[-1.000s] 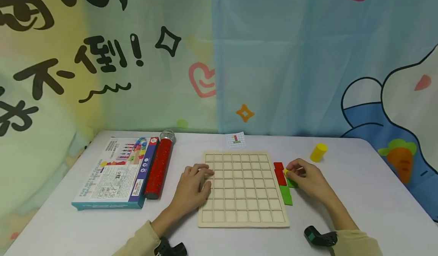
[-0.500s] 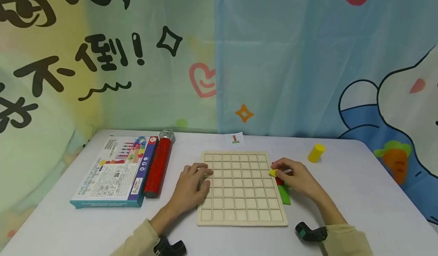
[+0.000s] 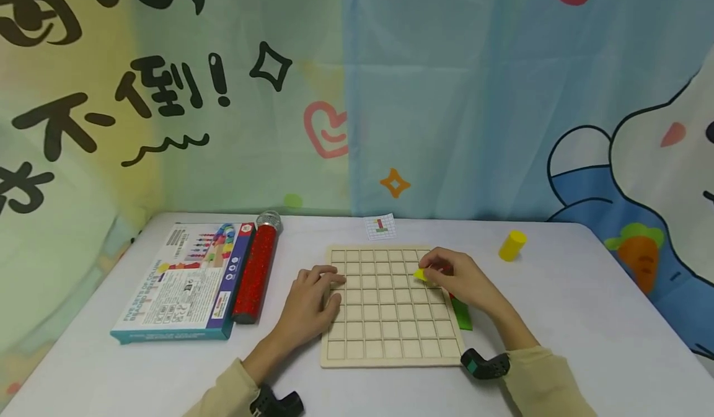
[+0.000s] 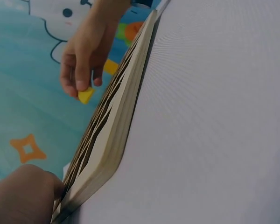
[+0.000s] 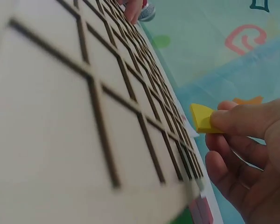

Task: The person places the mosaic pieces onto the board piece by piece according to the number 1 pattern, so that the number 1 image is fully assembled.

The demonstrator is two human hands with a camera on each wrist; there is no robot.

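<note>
1. Backdrop (image 3: pixel 440 95): big black characters, "不倒!" readable, others partly cut off.
2. Box (image 3: pixel 162 302): printed label, too small to read.
3. Right hand (image 3: pixel 460 279): thumb and fingertips clamped on yellow piece (image 5: pixel 201 117), held over grid board (image 3: pixel 385 330), far right part.
4. Left hand (image 3: pixel 310 299): fingers loosely bent, thumb apart, resting on board's left edge.
5. Green piece (image 3: pixel 462 315): beside board's right edge.

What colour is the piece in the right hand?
Yellow; the piece shows best in the right wrist view.

Backdrop (image 3: pixel 424 95): "不倒!" (box (image 3: pixel 184 280) print illegible).
</note>
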